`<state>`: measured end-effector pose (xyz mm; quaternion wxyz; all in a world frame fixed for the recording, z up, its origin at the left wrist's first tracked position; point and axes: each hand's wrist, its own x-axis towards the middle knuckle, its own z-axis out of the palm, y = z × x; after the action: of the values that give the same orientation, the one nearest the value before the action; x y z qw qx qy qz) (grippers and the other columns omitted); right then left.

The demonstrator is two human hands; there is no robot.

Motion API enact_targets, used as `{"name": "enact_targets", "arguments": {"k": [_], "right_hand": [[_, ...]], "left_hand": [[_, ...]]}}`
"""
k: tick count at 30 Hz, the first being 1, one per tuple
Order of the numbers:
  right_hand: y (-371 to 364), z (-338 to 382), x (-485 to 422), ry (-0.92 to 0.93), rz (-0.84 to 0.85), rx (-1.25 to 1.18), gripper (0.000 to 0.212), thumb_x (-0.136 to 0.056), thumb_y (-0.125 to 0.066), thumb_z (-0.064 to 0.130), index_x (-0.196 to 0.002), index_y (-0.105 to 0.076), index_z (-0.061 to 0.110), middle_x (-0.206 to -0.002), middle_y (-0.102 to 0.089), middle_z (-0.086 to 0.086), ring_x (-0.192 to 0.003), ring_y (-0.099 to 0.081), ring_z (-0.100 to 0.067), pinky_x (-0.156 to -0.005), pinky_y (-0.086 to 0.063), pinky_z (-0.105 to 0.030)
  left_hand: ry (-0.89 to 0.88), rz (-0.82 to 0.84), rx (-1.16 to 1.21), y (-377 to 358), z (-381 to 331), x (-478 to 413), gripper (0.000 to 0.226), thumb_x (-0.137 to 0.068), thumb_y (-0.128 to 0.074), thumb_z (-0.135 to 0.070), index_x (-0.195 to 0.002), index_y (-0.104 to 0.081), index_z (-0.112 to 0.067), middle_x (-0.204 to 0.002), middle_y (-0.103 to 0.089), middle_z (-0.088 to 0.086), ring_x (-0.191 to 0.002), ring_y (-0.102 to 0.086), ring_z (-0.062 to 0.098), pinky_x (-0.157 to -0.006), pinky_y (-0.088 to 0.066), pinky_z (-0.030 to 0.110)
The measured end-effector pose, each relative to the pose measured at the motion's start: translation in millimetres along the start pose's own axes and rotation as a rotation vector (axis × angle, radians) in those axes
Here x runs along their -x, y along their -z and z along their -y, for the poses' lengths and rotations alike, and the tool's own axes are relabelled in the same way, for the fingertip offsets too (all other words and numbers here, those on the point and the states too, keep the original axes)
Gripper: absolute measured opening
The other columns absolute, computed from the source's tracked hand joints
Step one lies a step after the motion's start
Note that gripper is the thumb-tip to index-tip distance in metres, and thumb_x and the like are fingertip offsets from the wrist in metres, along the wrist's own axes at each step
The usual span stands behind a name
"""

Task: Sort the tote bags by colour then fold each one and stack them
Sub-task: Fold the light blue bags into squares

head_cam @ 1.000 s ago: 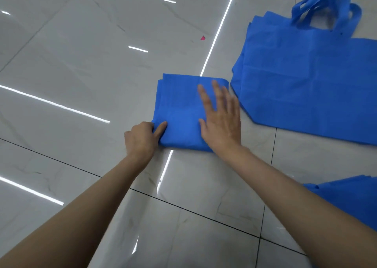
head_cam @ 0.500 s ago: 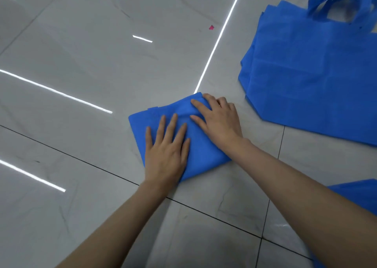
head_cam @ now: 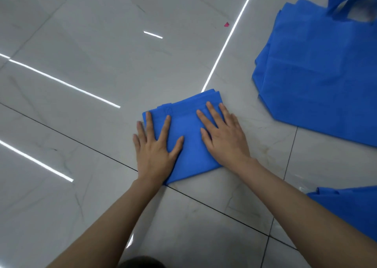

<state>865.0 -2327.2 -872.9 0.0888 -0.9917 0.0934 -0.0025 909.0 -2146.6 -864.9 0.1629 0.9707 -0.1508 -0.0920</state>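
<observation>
My left hand (head_cam: 154, 151) and right hand (head_cam: 222, 136) press flat, fingers spread, on the folded bag (head_cam: 188, 145); soft, light, springy cloth, best pinched at the edges.

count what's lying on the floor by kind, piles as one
folded blue bag: 1
flat blue bag pile: 1 (layers cannot be counted)
blue fabric cut off at the lower right edge: 1
pink scrap: 1
total: 4
</observation>
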Motion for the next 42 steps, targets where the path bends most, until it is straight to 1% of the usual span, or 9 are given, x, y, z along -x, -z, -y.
{"name": "enact_targets", "arguments": {"k": [5, 10, 16, 22, 25, 30, 33, 37, 42], "right_hand": [[10, 13, 6, -0.137, 0.075, -0.048, 0.06, -0.092, -0.015, 0.044, -0.144, -0.038, 0.026, -0.154, -0.03, 0.0, -0.14, -0.028, -0.03, -0.109, -0.03, -0.045], [18, 9, 34, -0.152, 0.124, -0.116, 0.065, -0.09, -0.001, 0.05, -0.149, -0.022, 0.032, -0.159, -0.012, 0.006, -0.146, -0.01, -0.023, -0.117, -0.015, -0.033], [47, -4, 70, -0.375, -0.122, -0.494, 0.059, -0.097, -0.044, 0.037, -0.149, -0.023, 0.02, -0.158, -0.01, -0.002, -0.137, -0.018, -0.021, -0.11, -0.025, -0.034], [79, -27, 97, -0.828, -0.06, -1.138, 0.073, -0.092, -0.052, 0.044, -0.149, -0.012, 0.022, -0.146, -0.034, -0.001, -0.13, -0.041, -0.02, -0.105, -0.035, -0.035], [102, -46, 113, -0.856, -0.152, -1.305, 0.067, -0.092, -0.056, 0.034, -0.147, -0.018, 0.024, -0.134, -0.046, 0.004, -0.122, -0.049, -0.02, -0.104, -0.039, -0.037], [142, -84, 170, -0.728, -0.374, -0.978, 0.062, -0.093, -0.057, 0.024, -0.145, -0.023, 0.033, -0.105, -0.056, 0.01, -0.098, -0.056, -0.015, -0.082, -0.045, -0.029], [152, -123, 216, -0.723, -0.408, -0.653, 0.061, -0.093, -0.057, 0.022, -0.146, -0.027, 0.026, -0.128, -0.053, -0.002, -0.113, -0.052, -0.023, -0.091, -0.042, -0.037], [142, -167, 269, -0.78, -0.303, -0.229, 0.055, -0.092, -0.056, 0.018, -0.144, -0.035, 0.017, -0.132, -0.051, -0.011, -0.107, -0.054, -0.037, -0.092, -0.036, -0.043], [113, -184, 293, -0.889, -0.136, -0.134, 0.052, -0.096, -0.049, 0.019, -0.145, -0.031, 0.017, -0.14, -0.043, -0.012, -0.117, -0.048, -0.032, -0.096, -0.035, -0.043]], "left_hand": [[0.155, -0.141, 0.526, 18, -14, 12, 0.046, -0.087, -0.063, -0.034, -0.13, -0.051, -0.023, -0.142, -0.031, 0.01, -0.125, -0.038, 0.017, -0.1, -0.029, 0.019], [0.176, 0.156, 1.002, 34, -13, 33, 0.043, -0.084, -0.069, -0.023, -0.123, -0.053, -0.03, -0.121, -0.054, -0.017, -0.104, -0.056, -0.003, -0.088, -0.051, 0.021], [0.19, 0.189, 1.124, 42, -26, 51, 0.046, -0.082, -0.07, -0.015, -0.123, -0.057, -0.033, -0.124, -0.058, -0.012, -0.106, -0.06, 0.006, -0.086, -0.052, 0.026], [0.092, 0.25, 1.184, 62, -68, 60, 0.046, -0.083, -0.069, -0.013, -0.123, -0.057, -0.032, -0.122, -0.058, -0.014, -0.101, -0.062, 0.002, -0.077, -0.053, 0.018], [0.03, 0.28, 1.186, 73, -89, 70, 0.047, -0.084, -0.068, -0.013, -0.125, -0.056, -0.032, -0.121, -0.057, -0.016, -0.096, -0.062, -0.003, -0.072, -0.052, 0.014], [-0.099, 0.325, 1.139, 58, -146, 114, 0.05, -0.084, -0.068, -0.021, -0.129, -0.049, -0.033, -0.123, -0.053, -0.022, -0.103, -0.057, -0.009, -0.079, -0.049, 0.01], [-0.172, 0.418, 1.081, 26, -182, 150, 0.055, -0.087, -0.064, -0.029, -0.136, -0.041, -0.033, -0.132, -0.047, -0.023, -0.116, -0.049, -0.009, -0.095, -0.045, 0.016], [-0.245, 0.611, 0.896, -21, -214, 187, 0.059, -0.09, -0.059, -0.038, -0.141, -0.031, -0.035, -0.138, -0.039, -0.016, -0.126, -0.042, 0.004, -0.104, -0.037, 0.023], [-0.221, 0.476, 0.467, -53, -232, 208, 0.063, -0.087, -0.061, -0.038, -0.142, -0.031, -0.033, -0.136, -0.025, 0.009, -0.125, -0.031, 0.023, -0.103, -0.028, 0.024]]}}
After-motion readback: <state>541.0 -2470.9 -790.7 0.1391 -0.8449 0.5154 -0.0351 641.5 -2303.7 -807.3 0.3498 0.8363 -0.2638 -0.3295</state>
